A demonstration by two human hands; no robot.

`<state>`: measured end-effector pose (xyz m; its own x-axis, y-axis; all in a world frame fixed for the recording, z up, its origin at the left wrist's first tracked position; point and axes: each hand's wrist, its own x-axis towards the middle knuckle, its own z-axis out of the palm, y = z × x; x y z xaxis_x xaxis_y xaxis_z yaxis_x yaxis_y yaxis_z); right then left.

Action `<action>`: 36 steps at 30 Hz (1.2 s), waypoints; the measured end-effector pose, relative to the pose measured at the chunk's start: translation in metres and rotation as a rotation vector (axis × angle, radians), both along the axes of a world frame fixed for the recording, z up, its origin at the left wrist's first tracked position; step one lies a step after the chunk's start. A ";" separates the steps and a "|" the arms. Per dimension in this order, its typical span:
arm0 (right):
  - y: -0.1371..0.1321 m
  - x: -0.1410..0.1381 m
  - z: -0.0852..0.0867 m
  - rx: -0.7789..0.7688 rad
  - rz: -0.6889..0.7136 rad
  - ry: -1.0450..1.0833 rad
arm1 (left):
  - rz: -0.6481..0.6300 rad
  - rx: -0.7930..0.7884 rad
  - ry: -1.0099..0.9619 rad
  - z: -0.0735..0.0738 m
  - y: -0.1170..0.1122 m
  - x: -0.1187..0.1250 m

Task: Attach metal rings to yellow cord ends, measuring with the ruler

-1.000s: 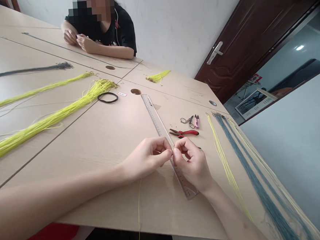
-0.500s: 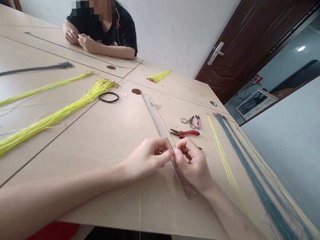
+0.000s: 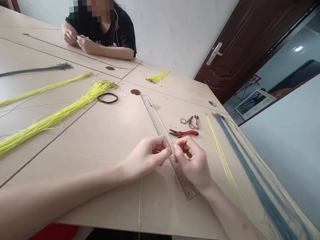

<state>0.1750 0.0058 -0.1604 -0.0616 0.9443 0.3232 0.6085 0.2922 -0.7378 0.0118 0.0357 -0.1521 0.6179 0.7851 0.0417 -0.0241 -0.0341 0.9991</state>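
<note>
My left hand (image 3: 147, 158) and my right hand (image 3: 193, 163) meet above a clear ruler (image 3: 163, 134) near the table's front edge. Both are pinched closed on the end of a thin yellow cord (image 3: 139, 209). The cord hangs from my left hand down over the table edge. Whatever small part sits between my fingertips is too tiny to make out. Red-handled pliers (image 3: 184, 133) lie just beyond my right hand.
Small scissors (image 3: 186, 121) and a pink clipper (image 3: 196, 121) lie behind the pliers. Yellow and blue cords (image 3: 251, 175) run along the right edge. Yellow cord bundles (image 3: 45, 122) and a black hair band (image 3: 107, 98) lie left. A person (image 3: 101, 29) sits at the far side.
My hands have stayed together over the ruler, with only small finger shifts on the cord end.
</note>
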 end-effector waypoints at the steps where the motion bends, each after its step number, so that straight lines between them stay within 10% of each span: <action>1: 0.001 0.001 0.000 0.007 -0.053 -0.048 | 0.003 0.003 0.001 0.000 0.000 0.000; 11: 0.015 0.005 -0.018 -0.011 -0.121 -0.394 | 0.008 0.033 0.034 -0.003 0.001 0.000; 36: 0.012 0.003 -0.009 -0.069 -0.083 -0.486 | -0.019 0.008 0.037 -0.005 0.000 0.000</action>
<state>0.1780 0.0175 -0.1695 -0.1138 0.9705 0.2127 0.9059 0.1892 -0.3788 0.0116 0.0359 -0.1568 0.6339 0.7730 0.0245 0.0122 -0.0417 0.9991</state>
